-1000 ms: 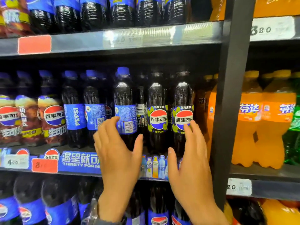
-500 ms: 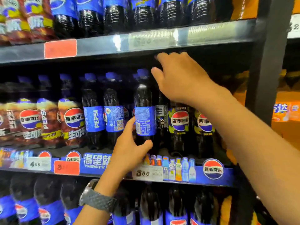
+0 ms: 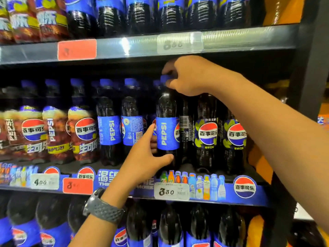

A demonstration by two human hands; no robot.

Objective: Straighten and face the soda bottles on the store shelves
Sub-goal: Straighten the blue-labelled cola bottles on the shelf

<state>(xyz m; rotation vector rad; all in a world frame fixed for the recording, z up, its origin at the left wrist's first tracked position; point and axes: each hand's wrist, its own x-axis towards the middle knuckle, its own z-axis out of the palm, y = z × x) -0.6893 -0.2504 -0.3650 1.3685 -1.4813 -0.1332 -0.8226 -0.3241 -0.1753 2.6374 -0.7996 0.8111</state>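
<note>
Mid shelf (image 3: 231,180) packed tight: your left hand (image 3: 142,163) grips the Pepsi bottle (image 3: 166,125) low, right hand (image 3: 192,75) pinches its cap (image 3: 164,78); over-twist likely knocks the 3 o'clock neighbour btl (image 3: 206,132).

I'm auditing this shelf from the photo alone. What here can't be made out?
All in the head view:
- Red price tag: digits blurred.
- Blue cap of the Pepsi bottle: mostly covered by the right hand.
- Bottle's base: hidden behind the left hand.
- Top-shelf bottles: caps cut off by the frame's edge.
</note>
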